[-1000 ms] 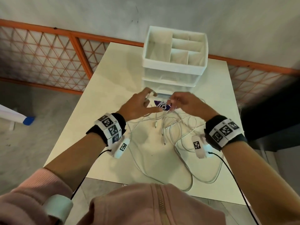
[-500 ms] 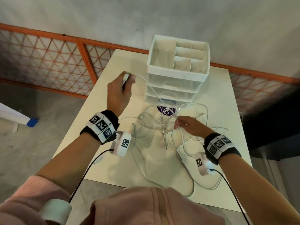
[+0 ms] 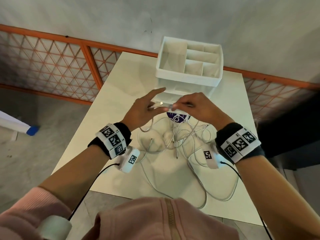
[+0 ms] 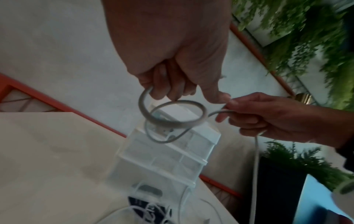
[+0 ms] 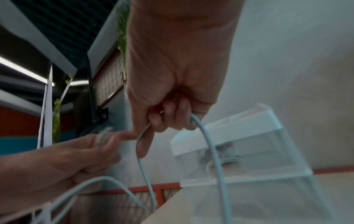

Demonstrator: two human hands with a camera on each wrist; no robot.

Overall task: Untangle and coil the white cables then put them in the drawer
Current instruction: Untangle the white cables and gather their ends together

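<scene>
Hands' grip: left hand & right hand clamp cable; organizer top compartments bare.

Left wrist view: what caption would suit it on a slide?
Left hand holds a small loop of white cable above the clear drawer unit while the right hand pinches the cable's run.

Cables on table; drawer unit behind; hands above
</scene>
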